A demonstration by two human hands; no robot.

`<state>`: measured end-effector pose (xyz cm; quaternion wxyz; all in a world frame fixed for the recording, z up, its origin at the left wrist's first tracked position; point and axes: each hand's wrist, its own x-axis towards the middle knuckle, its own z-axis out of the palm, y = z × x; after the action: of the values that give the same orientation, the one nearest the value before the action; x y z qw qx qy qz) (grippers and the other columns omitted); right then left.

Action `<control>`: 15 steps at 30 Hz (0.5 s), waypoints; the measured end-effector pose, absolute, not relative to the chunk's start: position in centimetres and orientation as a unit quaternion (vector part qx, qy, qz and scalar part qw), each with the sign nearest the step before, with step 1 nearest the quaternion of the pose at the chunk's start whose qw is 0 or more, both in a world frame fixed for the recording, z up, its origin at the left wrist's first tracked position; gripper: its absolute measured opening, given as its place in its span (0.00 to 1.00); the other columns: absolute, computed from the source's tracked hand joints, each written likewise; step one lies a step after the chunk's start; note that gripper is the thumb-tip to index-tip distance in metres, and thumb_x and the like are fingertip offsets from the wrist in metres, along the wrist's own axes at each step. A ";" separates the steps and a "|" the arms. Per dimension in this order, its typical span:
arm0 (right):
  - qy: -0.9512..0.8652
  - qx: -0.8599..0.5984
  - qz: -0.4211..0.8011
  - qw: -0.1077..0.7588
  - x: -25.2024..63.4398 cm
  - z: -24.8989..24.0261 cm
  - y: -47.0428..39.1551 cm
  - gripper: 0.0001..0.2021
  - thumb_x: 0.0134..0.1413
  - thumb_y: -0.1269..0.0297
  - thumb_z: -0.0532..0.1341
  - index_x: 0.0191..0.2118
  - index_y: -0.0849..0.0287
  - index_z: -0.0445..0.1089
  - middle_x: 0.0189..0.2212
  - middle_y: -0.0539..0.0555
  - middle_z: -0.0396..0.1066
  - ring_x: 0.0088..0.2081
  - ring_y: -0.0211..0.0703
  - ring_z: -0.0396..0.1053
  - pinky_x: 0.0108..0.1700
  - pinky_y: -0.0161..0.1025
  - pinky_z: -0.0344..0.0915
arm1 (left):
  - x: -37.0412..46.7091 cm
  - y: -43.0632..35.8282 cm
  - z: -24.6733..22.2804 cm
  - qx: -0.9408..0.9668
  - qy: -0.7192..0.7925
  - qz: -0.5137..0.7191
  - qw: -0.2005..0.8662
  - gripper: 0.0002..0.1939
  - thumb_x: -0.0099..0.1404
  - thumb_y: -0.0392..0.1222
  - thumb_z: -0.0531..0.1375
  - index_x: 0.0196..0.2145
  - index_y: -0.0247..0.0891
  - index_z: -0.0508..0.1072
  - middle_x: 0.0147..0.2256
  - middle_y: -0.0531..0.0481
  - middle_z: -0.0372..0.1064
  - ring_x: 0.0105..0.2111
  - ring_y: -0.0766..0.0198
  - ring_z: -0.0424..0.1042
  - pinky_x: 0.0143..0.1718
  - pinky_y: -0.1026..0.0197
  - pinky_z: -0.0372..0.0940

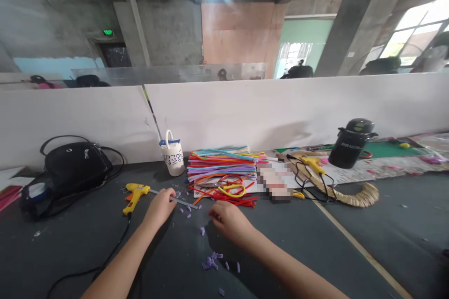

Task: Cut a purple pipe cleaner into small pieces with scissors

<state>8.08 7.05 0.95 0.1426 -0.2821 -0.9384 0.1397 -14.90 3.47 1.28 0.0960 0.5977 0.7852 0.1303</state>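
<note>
My left hand [162,206] is closed over a long thin grey strip [187,204], which looks like a ruler and lies slantwise on the dark table. Short purple cut pieces, fuzzy like pipe cleaner, are scattered around the strip's right end. To the right, my right hand [231,222] hovers low over the table with its fingers curled together; whatever they hold, if anything, is hidden. A small heap of purple pieces [212,260] lies nearer to me, between my forearms. Behind my hands is a stack of colourful pipe cleaners [222,167], with red ones [245,201] in front.
A yellow glue gun [135,196] with a black cord lies left of my left hand. Behind stand a white cup [172,158], a black bag [79,163] and a black bottle [351,145]. Another yellow glue gun [313,164] lies right. A white partition [224,112] borders the table.
</note>
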 end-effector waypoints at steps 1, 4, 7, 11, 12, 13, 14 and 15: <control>-0.938 -0.285 0.140 0.141 6.7 1.2 7.9 0.06 0.59 0.70 0.55 0.39 0.62 0.68 0.35 0.53 0.69 0.36 0.39 0.67 0.38 0.37 0.65 | -15.4 4.1 1.0 0.591 0.792 0.123 0.091 0.15 0.63 0.42 0.56 0.47 0.37 0.67 0.46 0.44 0.66 0.40 0.58 0.70 0.39 0.50 0.67; -0.939 -0.291 0.134 0.128 1.8 1.0 10.1 0.12 0.60 0.62 0.56 0.47 0.61 0.65 0.45 0.55 0.66 0.41 0.43 0.68 0.41 0.45 0.67 | -15.7 4.7 -0.1 0.582 0.803 0.107 0.069 0.16 0.63 0.42 0.56 0.48 0.37 0.66 0.47 0.44 0.66 0.41 0.57 0.69 0.39 0.49 0.67; -0.939 -0.299 0.123 0.113 -2.4 0.1 11.5 0.14 0.59 0.62 0.56 0.49 0.60 0.63 0.47 0.56 0.65 0.42 0.45 0.67 0.42 0.47 0.67 | -15.1 4.3 -0.9 0.586 0.802 0.102 0.047 0.16 0.63 0.42 0.56 0.48 0.37 0.66 0.47 0.44 0.66 0.41 0.57 0.69 0.40 0.49 0.67; -0.943 -0.300 0.105 0.100 -4.9 -1.3 12.2 0.14 0.59 0.62 0.56 0.49 0.60 0.63 0.47 0.56 0.65 0.43 0.45 0.67 0.42 0.47 0.66 | -15.0 4.1 -1.4 0.595 0.796 0.101 0.039 0.16 0.63 0.42 0.56 0.48 0.37 0.66 0.47 0.44 0.66 0.42 0.57 0.69 0.40 0.49 0.66; -0.945 -0.296 0.101 0.099 -5.1 -1.5 12.3 0.14 0.59 0.62 0.56 0.49 0.60 0.63 0.47 0.56 0.65 0.43 0.45 0.67 0.42 0.47 0.66 | -15.1 4.0 -1.4 0.597 0.795 0.103 0.041 0.16 0.63 0.42 0.56 0.48 0.37 0.66 0.48 0.44 0.66 0.42 0.57 0.69 0.40 0.49 0.66; -0.947 -0.289 0.097 0.099 -5.2 -1.6 12.3 0.14 0.59 0.62 0.56 0.49 0.60 0.63 0.47 0.56 0.65 0.43 0.45 0.67 0.43 0.47 0.66 | -15.2 4.0 -1.4 0.597 0.794 0.106 0.044 0.16 0.63 0.42 0.56 0.48 0.37 0.66 0.48 0.44 0.66 0.42 0.57 0.69 0.41 0.49 0.66; -0.950 -0.280 0.093 0.098 -5.3 -1.8 12.4 0.14 0.59 0.62 0.56 0.49 0.60 0.63 0.47 0.56 0.65 0.43 0.45 0.67 0.43 0.47 0.66 | -15.3 4.0 -1.3 0.595 0.795 0.109 0.049 0.16 0.63 0.42 0.56 0.48 0.37 0.66 0.48 0.44 0.66 0.42 0.57 0.69 0.41 0.49 0.66; -0.954 -0.268 0.091 0.097 -5.3 -1.8 12.5 0.14 0.59 0.62 0.56 0.49 0.61 0.63 0.47 0.56 0.65 0.43 0.45 0.67 0.43 0.47 0.66 | -15.3 4.0 -1.2 0.592 0.796 0.113 0.056 0.16 0.63 0.42 0.56 0.48 0.37 0.66 0.48 0.44 0.66 0.42 0.56 0.69 0.41 0.49 0.66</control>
<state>-5.32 12.48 -1.84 0.0967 -0.2684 -0.9541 0.0911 -15.33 4.01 -1.24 0.0558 0.5920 0.7960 0.1130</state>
